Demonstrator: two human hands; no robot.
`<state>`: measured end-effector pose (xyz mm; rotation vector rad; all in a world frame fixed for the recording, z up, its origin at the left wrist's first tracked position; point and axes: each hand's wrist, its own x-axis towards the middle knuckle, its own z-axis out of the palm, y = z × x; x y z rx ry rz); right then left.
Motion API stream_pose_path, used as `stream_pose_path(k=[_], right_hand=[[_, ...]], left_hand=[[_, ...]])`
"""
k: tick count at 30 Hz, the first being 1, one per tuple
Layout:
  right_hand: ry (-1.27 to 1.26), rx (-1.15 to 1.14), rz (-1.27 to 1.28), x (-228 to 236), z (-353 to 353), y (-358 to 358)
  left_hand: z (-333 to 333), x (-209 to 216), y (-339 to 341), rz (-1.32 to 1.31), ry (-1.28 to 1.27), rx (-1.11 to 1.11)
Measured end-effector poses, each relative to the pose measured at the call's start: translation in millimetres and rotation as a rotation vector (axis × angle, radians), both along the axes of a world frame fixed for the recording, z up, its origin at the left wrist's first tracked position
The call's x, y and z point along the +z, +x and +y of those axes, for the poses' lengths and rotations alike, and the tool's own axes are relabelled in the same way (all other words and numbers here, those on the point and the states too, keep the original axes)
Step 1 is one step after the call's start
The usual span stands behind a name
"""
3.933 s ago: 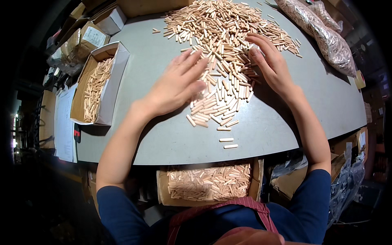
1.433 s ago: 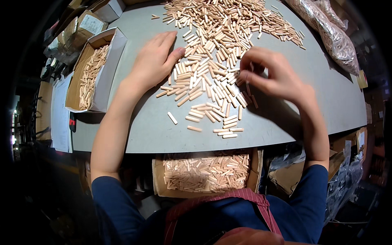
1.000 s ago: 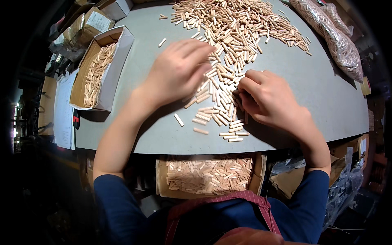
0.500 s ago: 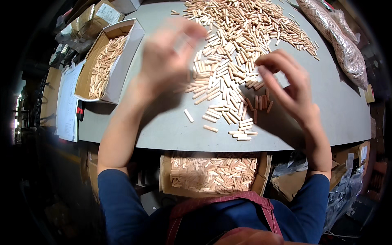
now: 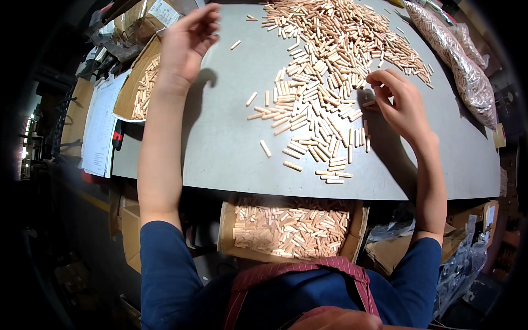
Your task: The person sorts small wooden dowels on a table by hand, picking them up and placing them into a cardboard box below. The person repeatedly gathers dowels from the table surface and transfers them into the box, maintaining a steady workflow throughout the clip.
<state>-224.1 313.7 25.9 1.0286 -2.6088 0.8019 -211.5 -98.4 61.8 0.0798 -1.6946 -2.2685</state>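
Observation:
A broad pile of small wooden dowel pins covers the far middle of the grey table, thinning out into loose pins toward me. My left hand is raised at the far left beside the box of dowels. Its fingers are loosely bent and apart, with nothing visible in them. At the right edge of the spread pins is my right hand, thumb and fingers curved and apart. One dowel pin lies just under the thumb, partly in shadow; whether they touch is unclear.
A cardboard box of dowels stands at the left, partly behind my left forearm. Below the table edge sits an open carton of dowels. A clear bag of dowels lies far right. Papers and a red-black tool are at the left.
My left hand has moved left and away from the pile, up beside the box. My right hand has shifted slightly down beside the loose pins. The whole view has shifted slightly.

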Motion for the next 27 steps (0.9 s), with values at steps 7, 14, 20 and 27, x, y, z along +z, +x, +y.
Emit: stream_pose_path(k=[7, 14, 20, 27], right_hand=[[0.197, -0.034, -0.159, 12.4, -4.2, 8.8], [-0.008, 0.302, -0.566, 7.2, -9.9, 22.6], [0.008, 0.072, -0.738, 24.0, -0.4, 16.9], [0.203, 0.130, -0.973, 43.5, 2.6, 16.3]], left_hand=[[46.1, -20.2, 27.6, -0.120, -1.462, -0.168], [79.0, -12.4, 47.6, -0.303, -1.095, -0.515], [58.0, -6.1, 41.4, -0.374, -1.111, -0.449], [49.9, 16.3, 37.3, -0.674, -1.100, -0.755]])
